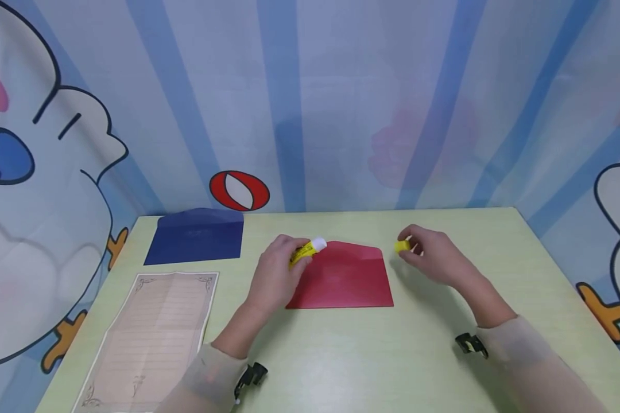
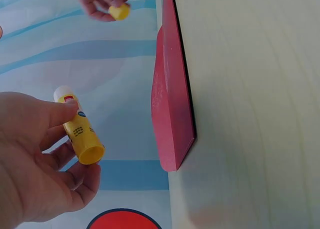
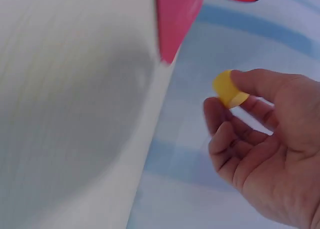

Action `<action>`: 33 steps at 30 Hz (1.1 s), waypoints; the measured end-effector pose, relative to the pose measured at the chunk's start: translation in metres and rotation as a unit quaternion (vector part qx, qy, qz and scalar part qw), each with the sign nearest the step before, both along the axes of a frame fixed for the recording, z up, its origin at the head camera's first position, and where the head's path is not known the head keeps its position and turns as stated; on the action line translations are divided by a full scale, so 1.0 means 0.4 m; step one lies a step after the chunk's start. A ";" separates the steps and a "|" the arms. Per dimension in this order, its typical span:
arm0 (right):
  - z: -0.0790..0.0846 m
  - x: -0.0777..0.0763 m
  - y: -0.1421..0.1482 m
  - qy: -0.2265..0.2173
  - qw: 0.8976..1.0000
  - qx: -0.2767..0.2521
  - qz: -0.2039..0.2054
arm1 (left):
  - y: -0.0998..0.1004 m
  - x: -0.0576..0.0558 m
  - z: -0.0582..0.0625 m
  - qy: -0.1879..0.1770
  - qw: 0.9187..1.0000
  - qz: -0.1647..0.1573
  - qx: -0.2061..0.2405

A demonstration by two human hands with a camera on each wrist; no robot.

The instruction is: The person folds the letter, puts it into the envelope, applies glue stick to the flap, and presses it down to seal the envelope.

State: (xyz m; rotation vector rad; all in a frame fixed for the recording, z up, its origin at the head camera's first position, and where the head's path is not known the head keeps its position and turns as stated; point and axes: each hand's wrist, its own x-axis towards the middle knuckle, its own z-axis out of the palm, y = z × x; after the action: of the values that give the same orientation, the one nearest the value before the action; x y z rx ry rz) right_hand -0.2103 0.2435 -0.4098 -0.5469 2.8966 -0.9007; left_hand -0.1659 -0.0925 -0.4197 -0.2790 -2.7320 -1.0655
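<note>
My left hand (image 1: 275,274) holds a yellow glue stick (image 1: 307,250) over the left side of a red envelope (image 1: 343,281). Its white end points up and to the right. In the left wrist view, thumb and fingers pinch the glue stick (image 2: 82,129) around its yellow barrel. To the right of the envelope, my right hand (image 1: 436,255) holds a small yellow cap (image 1: 402,245), apart from the stick. The right wrist view shows the cap (image 3: 229,89) pinched between thumb and fingers. The envelope lies flat with its flap (image 1: 355,250) at the far side.
A dark blue envelope (image 1: 198,238) lies at the table's back left. Nearer, a lined letter sheet (image 1: 152,338) with an ornamental border lies on the left. Behind the pale table (image 1: 372,367) hangs a blue striped curtain (image 1: 336,115) with cartoon figures.
</note>
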 end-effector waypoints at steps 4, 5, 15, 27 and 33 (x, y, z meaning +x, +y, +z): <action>0.007 0.011 -0.062 0.005 0.998 -0.059 0.019 | 0.003 0.000 -0.005 0.001 1.000 -0.015 -0.009; 0.008 0.014 -0.078 0.005 0.997 -0.073 0.024 | 0.003 0.001 -0.006 0.001 1.000 -0.018 -0.011; 0.001 0.041 -0.194 0.033 0.987 -0.139 0.073 | 0.014 0.003 -0.011 -0.005 0.999 -0.035 -0.038; -0.015 0.045 -0.230 0.033 0.984 -0.145 0.094 | 0.016 0.010 -0.013 0.009 0.996 -0.066 -0.066; -0.017 0.045 -0.232 0.032 0.985 -0.141 0.090 | 0.016 0.011 -0.011 0.009 0.996 -0.066 -0.066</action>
State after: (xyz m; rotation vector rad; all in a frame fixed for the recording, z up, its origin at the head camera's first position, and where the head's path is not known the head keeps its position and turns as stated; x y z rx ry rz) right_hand -0.1921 0.1508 -0.4166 -0.8561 2.7308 -1.2935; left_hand -0.1617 -0.0862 -0.4243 -0.4921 -2.8060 -0.9077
